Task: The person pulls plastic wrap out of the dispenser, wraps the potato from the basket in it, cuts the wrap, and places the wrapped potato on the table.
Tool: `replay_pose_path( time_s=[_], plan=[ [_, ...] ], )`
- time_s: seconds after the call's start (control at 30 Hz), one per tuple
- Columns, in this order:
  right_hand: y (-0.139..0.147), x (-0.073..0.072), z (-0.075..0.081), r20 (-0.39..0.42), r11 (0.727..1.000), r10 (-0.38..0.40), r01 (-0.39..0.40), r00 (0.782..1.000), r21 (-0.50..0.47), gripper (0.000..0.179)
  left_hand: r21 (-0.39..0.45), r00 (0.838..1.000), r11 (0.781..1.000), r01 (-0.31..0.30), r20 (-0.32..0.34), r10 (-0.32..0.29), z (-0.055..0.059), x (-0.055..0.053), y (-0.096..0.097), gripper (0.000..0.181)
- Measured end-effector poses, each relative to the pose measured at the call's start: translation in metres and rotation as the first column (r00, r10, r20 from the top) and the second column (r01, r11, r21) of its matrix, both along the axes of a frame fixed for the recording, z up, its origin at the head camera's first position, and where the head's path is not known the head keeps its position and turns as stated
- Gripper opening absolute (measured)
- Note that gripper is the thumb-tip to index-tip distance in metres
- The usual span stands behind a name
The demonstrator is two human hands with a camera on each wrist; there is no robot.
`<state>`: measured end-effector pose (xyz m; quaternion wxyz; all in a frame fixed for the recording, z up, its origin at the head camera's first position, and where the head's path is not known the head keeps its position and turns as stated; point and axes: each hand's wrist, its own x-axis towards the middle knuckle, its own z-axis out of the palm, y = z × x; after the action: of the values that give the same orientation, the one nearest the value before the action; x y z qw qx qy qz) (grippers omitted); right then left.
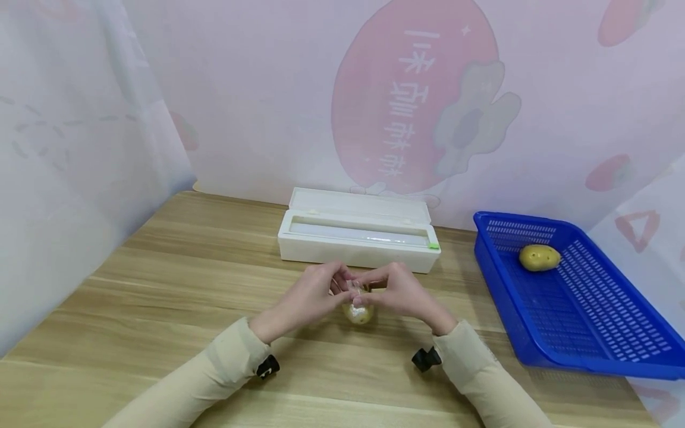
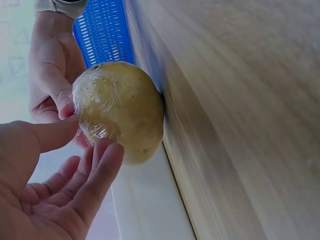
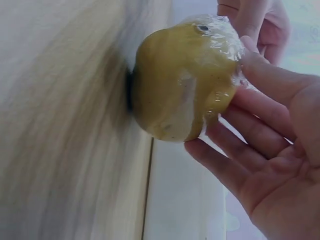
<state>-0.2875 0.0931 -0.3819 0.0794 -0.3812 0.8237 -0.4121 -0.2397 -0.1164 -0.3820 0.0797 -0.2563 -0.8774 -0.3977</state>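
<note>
A yellow potato [image 1: 360,314], covered at least partly in clear cling film [image 3: 227,45], rests on the table between the two hands. From the left, my left hand [image 1: 316,294] holds the wrapped potato near its top, its thumb and fingertips on the film. Opposite it, my right hand [image 1: 401,294] grips film and potato between thumb and fingers. Crinkled film bunches at the upper side under the fingertips, seen in both wrist views. In the left wrist view the potato [image 2: 122,112] shows glossy film on its upper side.
Behind the hands stands a white cling film box [image 1: 358,249] with its lid raised and a roll [image 1: 358,233] inside. At right sits a blue plastic basket [image 1: 503,297] holding another potato [image 1: 539,258]. A printed curtain [image 1: 257,107] hangs behind the wooden table [image 1: 160,297].
</note>
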Motion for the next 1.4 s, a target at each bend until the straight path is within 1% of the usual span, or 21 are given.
replay_pose_path(
  time_s=[0.1, 0.2, 0.27, 0.33, 0.37, 0.4, 0.53, 0.67, 0.83, 0.9, 0.97, 1.03, 1.1, 1.17, 1.23, 1.33, 1.4],
  plan=[
    [0.005, 0.001, -0.004, 0.041, 0.998, -0.045, 0.047, 0.998, -0.042, 0.031, -0.002, 0.999, 0.999, 0.042, -0.025, -0.042, 0.000, 0.000, 0.003, 0.019],
    [0.010, 0.002, -0.008, 0.069, 0.992, -0.076, 0.083, 0.995, -0.096, 0.026, -0.023, 0.995, 0.995, 0.094, -0.023, -0.094, 0.001, 0.001, 0.004, 0.020],
    [0.012, 0.001, -0.010, 0.074, 0.988, -0.093, 0.101, 0.993, -0.119, 0.023, -0.050, 0.993, 0.992, 0.119, -0.011, -0.119, 0.002, 0.003, 0.004, 0.027],
    [0.014, 0.001, -0.012, 0.066, 0.985, -0.095, 0.103, 0.993, -0.137, 0.022, -0.067, 0.990, 0.988, 0.139, 0.008, -0.139, 0.002, 0.006, 0.003, 0.035],
    [0.015, 0.001, -0.013, 0.058, 0.985, -0.095, 0.103, 0.994, -0.142, 0.022, -0.073, 0.989, 0.987, 0.146, 0.007, -0.146, 0.001, 0.007, 0.003, 0.039],
    [0.015, 0.001, -0.013, 0.055, 0.984, -0.093, 0.100, 0.994, -0.148, 0.022, -0.080, 0.989, 0.986, 0.149, -0.001, -0.150, 0.001, 0.007, 0.003, 0.043],
    [0.014, 0.002, -0.014, 0.022, 0.983, -0.084, 0.086, 0.996, -0.160, 0.020, -0.059, 0.988, 0.987, 0.151, -0.037, -0.153, -0.002, 0.006, 0.003, 0.053],
    [0.012, 0.004, -0.013, -0.029, 0.983, -0.111, 0.106, 0.993, -0.149, 0.020, -0.027, 0.987, 0.989, 0.145, -0.061, -0.146, -0.003, 0.004, 0.004, 0.058],
    [0.011, 0.005, -0.012, -0.048, 0.972, -0.198, 0.190, 0.979, -0.137, 0.016, -0.010, 0.980, 0.984, 0.176, -0.095, -0.176, -0.003, 0.002, 0.004, 0.057],
    [0.011, 0.006, -0.012, -0.039, 0.967, -0.216, 0.208, 0.976, -0.145, 0.013, -0.020, 0.977, 0.982, 0.187, -0.097, -0.188, -0.003, 0.003, 0.004, 0.055],
    [0.010, 0.007, -0.012, -0.028, 0.965, -0.216, 0.209, 0.976, -0.156, 0.012, -0.037, 0.978, 0.982, 0.184, -0.097, -0.187, -0.002, 0.004, 0.003, 0.050],
    [0.010, 0.006, -0.013, -0.013, 0.967, -0.199, 0.194, 0.980, -0.164, 0.013, -0.064, 0.980, 0.984, 0.169, -0.093, -0.174, -0.003, 0.004, 0.002, 0.047],
    [0.011, 0.005, -0.014, -0.011, 0.973, -0.174, 0.170, 0.985, -0.156, 0.016, -0.088, 0.983, 0.984, 0.154, -0.085, -0.162, -0.004, 0.005, 0.001, 0.047],
    [0.012, 0.003, -0.015, -0.006, 0.982, -0.123, 0.121, 0.992, -0.145, 0.020, -0.108, 0.986, 0.984, 0.139, -0.074, -0.147, -0.005, 0.004, 0.000, 0.049],
    [0.015, 0.001, -0.016, 0.004, 0.990, -0.051, 0.051, 0.999, -0.135, 0.027, -0.119, 0.990, 0.985, 0.125, -0.054, -0.132, -0.006, 0.004, -0.001, 0.051],
    [0.019, -0.001, -0.015, 0.011, 0.991, 0.042, -0.040, 0.999, -0.128, 0.034, -0.129, 0.992, 0.985, 0.115, -0.030, -0.120, -0.006, 0.003, -0.002, 0.051],
    [0.020, -0.002, -0.014, 0.018, 0.990, 0.068, -0.065, 0.998, -0.127, 0.037, -0.134, 0.993, 0.984, 0.113, -0.018, -0.117, -0.004, 0.003, -0.002, 0.051]
  ],
)
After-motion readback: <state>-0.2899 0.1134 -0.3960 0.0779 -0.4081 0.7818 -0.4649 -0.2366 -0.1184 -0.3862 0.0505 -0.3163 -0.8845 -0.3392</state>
